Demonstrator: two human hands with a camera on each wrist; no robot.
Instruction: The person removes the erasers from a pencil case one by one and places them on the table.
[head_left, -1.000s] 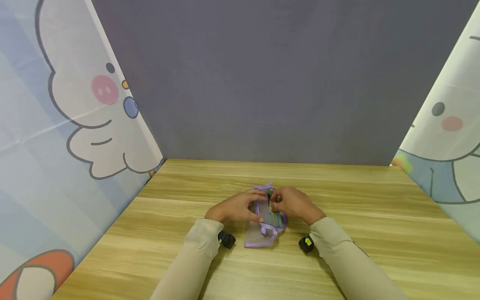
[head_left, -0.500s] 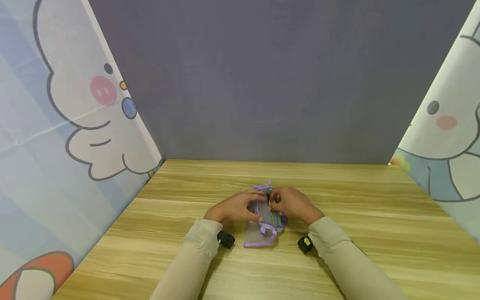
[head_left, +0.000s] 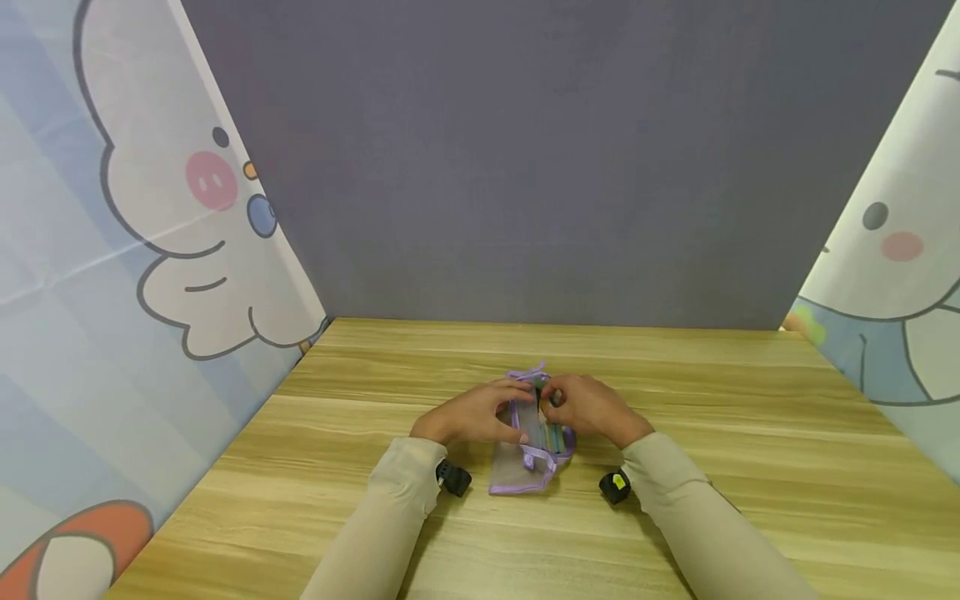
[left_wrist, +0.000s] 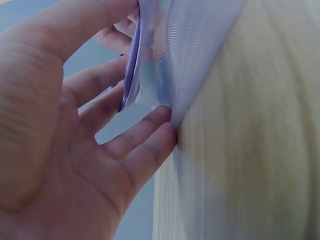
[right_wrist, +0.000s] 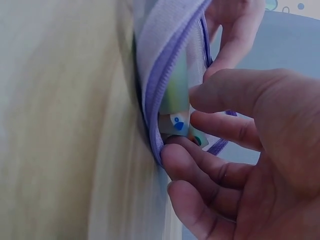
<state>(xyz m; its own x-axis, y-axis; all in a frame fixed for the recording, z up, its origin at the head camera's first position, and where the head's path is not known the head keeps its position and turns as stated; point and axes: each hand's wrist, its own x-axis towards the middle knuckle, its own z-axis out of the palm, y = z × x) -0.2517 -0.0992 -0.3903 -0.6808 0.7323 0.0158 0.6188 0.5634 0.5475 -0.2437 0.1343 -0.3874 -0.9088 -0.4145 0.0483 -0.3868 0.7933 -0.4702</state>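
A translucent mesh zip pouch [head_left: 513, 475] with purple trim lies on the table, its zip undone. Several slim coloured items [head_left: 552, 439] show in its mouth. My left hand [head_left: 480, 412] holds the pouch's left side, thumb toward me and fingers at the far part. In the left wrist view, fingertips [left_wrist: 167, 132] touch the mesh right by the tabletop. My right hand [head_left: 588, 408] reaches into the mouth from the right. Its thumb and index finger pinch at a pale green item [right_wrist: 175, 97], whose whitish end bears a blue print. The other fingers curl at the purple zip edge [right_wrist: 160, 90].
The wood-grain table [head_left: 735, 467] stretches around the pouch. A dark grey panel [head_left: 555, 167] rises behind it, with cartoon-printed cloth [head_left: 172, 283] at the left and more printed cloth [head_left: 892, 292] at the right. Black wrist cameras [head_left: 453, 479] hang by both sleeves.
Both hands stay at the pouch almost unmoved. The right fingers shift only slightly within the mouth, and the head view sways a little.
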